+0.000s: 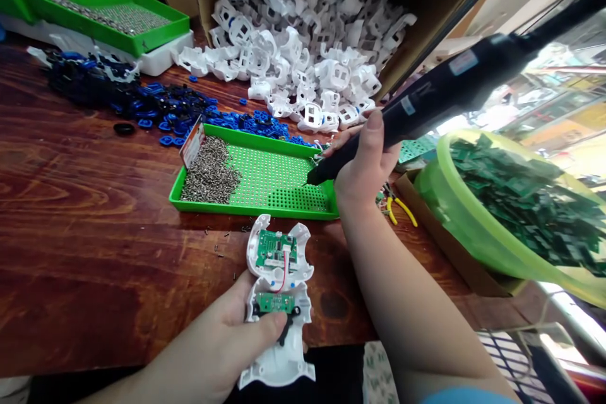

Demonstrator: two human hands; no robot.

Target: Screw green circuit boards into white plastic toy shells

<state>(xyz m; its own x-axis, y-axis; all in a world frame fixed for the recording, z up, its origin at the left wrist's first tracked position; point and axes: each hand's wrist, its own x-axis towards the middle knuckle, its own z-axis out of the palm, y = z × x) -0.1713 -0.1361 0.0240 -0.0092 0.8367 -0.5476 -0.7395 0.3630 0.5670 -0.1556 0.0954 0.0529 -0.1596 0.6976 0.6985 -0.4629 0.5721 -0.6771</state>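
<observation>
My left hand (237, 334) grips a white plastic housing (277, 363) near the table's front edge, thumb pressed over its lower half. Two green circuit boards sit inside the housing, an upper board (272, 249) and a smaller lower board (274, 303), with a thin red and white cable running down from the upper one. In my right hand (367, 167) is a black electric screwdriver (435, 91), held slanting with its tip down. That tip is over the right part of a green perforated screw tray (255, 209). Small screws (211, 173) are heaped at the tray's left end.
Behind the tray lie blue plastic parts (165, 107) and a big pile of white shells (303, 57) spilling from a cardboard box. A second green tray (137, 44) is at back left. Yellow-handled pliers (401, 208) and a yellow-green basin (442, 202) of circuit boards stand right.
</observation>
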